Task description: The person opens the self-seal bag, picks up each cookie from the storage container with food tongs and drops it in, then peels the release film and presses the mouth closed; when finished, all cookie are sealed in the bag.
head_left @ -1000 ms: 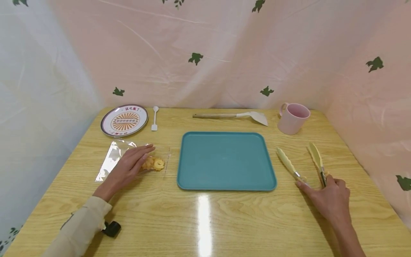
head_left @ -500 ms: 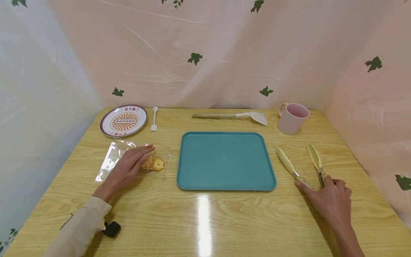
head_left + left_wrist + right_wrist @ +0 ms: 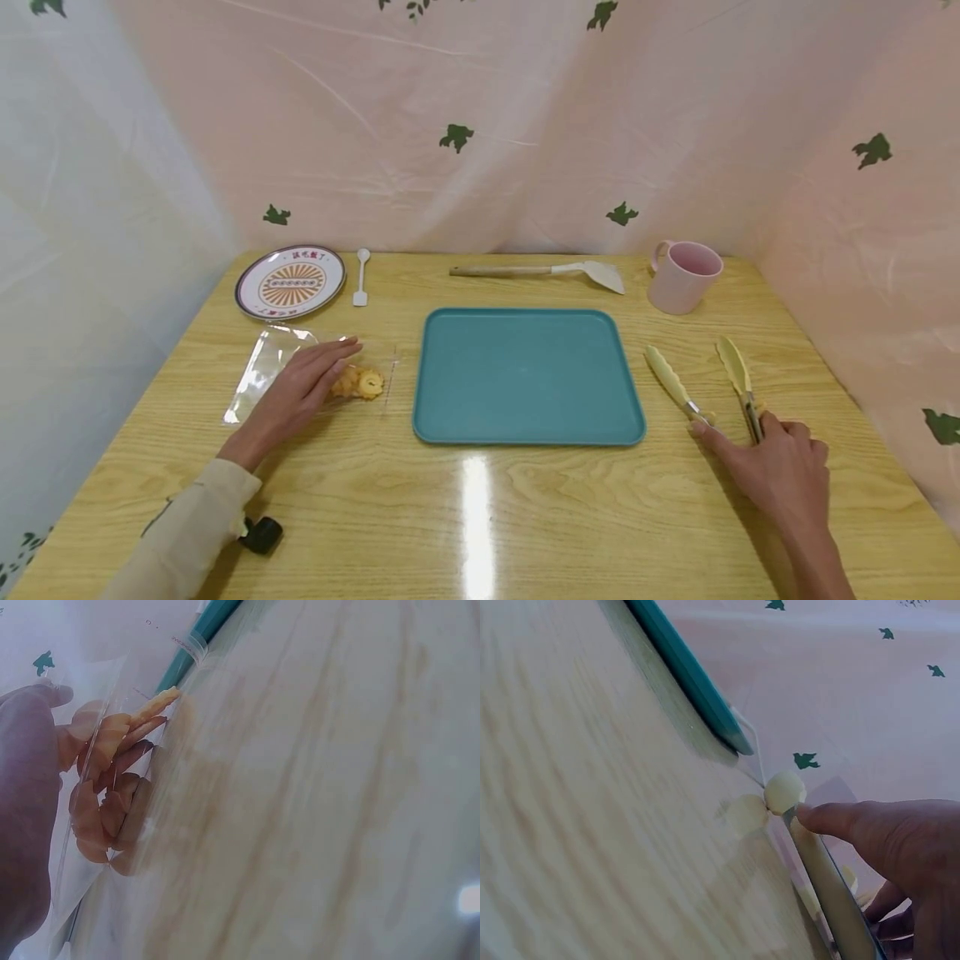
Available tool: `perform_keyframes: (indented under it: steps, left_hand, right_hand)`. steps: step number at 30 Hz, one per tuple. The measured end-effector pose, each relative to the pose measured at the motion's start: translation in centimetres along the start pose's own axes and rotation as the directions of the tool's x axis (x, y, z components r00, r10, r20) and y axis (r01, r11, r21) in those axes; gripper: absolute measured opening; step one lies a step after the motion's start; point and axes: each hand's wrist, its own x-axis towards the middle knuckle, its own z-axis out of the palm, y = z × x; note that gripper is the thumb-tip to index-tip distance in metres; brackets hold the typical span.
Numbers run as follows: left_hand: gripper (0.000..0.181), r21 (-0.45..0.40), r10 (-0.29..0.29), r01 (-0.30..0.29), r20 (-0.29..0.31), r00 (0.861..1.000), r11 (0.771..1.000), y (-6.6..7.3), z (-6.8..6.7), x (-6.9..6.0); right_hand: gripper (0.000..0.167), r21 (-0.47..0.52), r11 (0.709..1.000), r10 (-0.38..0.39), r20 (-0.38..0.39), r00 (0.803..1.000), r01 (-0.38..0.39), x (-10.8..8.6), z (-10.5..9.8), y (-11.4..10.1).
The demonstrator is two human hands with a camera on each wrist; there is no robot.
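Observation:
A clear bag (image 3: 255, 379) with round, ridged cookies (image 3: 370, 384) lies at the left of the table. My left hand (image 3: 296, 392) rests on it with its fingers extended; in the left wrist view the hand (image 3: 28, 802) is beside the stacked cookies (image 3: 112, 784). At the right, pale-yellow-tipped tongs (image 3: 673, 382) lie spread, tips pointing away from me. My right hand (image 3: 776, 475) grips them by both arms, thumb on the left arm and fingers round the right. The right wrist view shows the thumb of that hand (image 3: 900, 847) against one metal arm of the tongs (image 3: 829, 892).
Between the hands lies a teal tray (image 3: 528, 375). Along the back are a patterned plate (image 3: 291, 282), a small white spoon (image 3: 362, 279), a wooden-handled spatula (image 3: 501, 271) and a pink mug (image 3: 678, 283). Curtains enclose the table's back and sides.
The right arm of the tongs has swung slightly, and my right hand has shifted a little to the right. My left hand, the bag and the tray have stayed in place.

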Motion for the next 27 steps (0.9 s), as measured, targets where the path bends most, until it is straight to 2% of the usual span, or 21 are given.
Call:
perform_keyframes:
  steps: [3,8,13,16,18,22,25,27]
  left_hand:
    - [0.035,0.002,0.008,-0.008,0.0,1.0,1.0,0.0,0.0,0.0]
    - [0.035,0.004,0.009,-0.009,0.004,1.0,1.0,0.0,-0.1,0.0]
    - [0.035,0.003,-0.001,0.001,0.008,1.0,1.0,0.0,-0.1,-0.1]
    - [0.035,0.003,0.001,-0.001,0.01,1.0,1.0,0.1,-0.2,0.0]
    - [0.035,0.003,0.005,-0.005,0.011,1.0,1.0,0.2,-0.2,0.0]
    - [0.035,0.006,0.007,-0.007,0.009,1.0,1.0,0.2,-0.3,0.1]
    - [0.035,0.011,0.004,-0.004,0.009,1.0,1.0,0.1,-0.2,0.0]
    - [0.035,0.014,0.005,-0.005,0.009,1.0,1.0,0.1,-0.1,0.0]
  right_hand:
    - [0.112,-0.025,1.0,0.008,0.003,1.0,-0.008,-0.1,-0.6,0.0]
    - [0.104,-0.039,0.999,-0.027,-0.074,0.997,0.024,-0.6,-1.8,-0.1]
    - [0.095,0.041,0.997,-0.052,-0.14,0.989,0.058,-1.3,-2.2,-1.4]
    - [0.084,0.102,0.986,-0.115,-0.187,0.976,0.135,-1.6,-2.0,-3.1]
    - [0.073,0.137,0.965,-0.188,-0.236,0.953,0.224,-1.8,-1.7,-4.5]
    - [0.052,0.142,0.892,-0.373,-0.306,0.876,0.429,-1.9,-0.5,-7.8]
    - [0.043,0.128,0.829,-0.49,-0.3,0.818,0.544,-2.0,0.7,-10.5]
    - [0.038,0.134,0.788,-0.553,-0.276,0.786,0.601,-2.1,1.7,-12.1]
